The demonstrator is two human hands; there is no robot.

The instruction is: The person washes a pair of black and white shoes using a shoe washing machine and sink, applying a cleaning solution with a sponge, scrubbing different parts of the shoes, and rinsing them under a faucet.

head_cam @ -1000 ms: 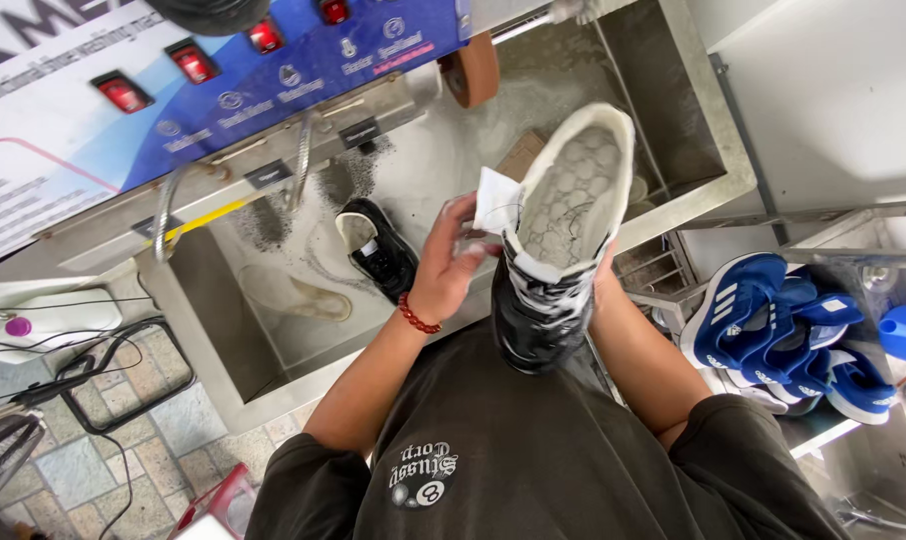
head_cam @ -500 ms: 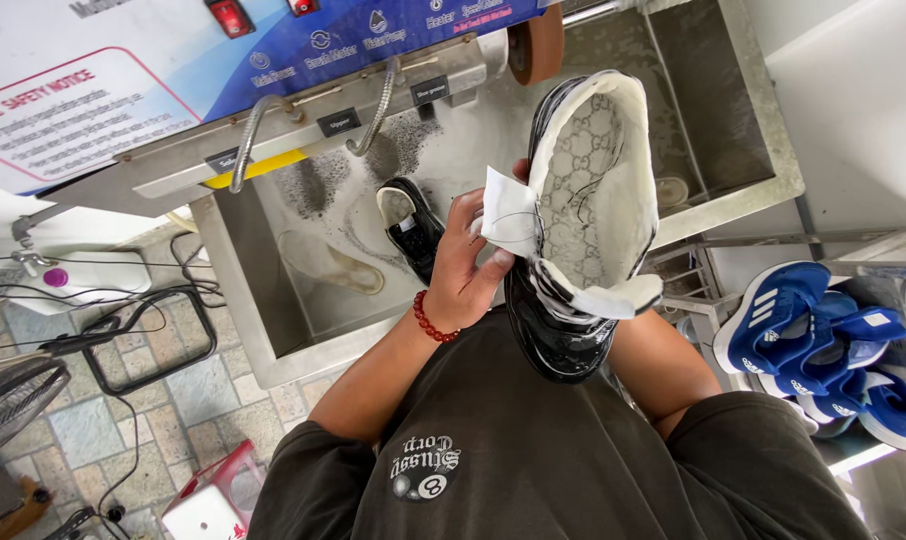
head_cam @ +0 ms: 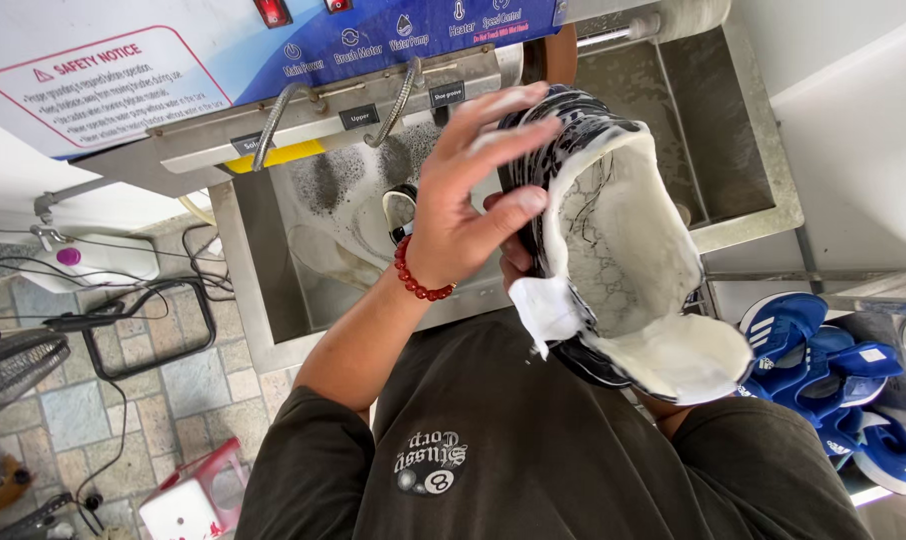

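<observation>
Shoe (head_cam: 613, 230) looks wet, soapy and slippery; left hand (head_cam: 463, 200) lies open on its side, right hand hidden, grip unclear

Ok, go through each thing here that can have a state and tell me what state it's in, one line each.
Left hand: open, fingers spread, against the shoe's side.
Right hand: mostly hidden, gripping the shoe from below.
Black-and-white shoe: held up, sole up, soapy.
White tag: hanging loose.
Sink: wet, foamy.
Second black shoe: lying in the sink.
Blue shoes: shelved, dry-looking.
</observation>
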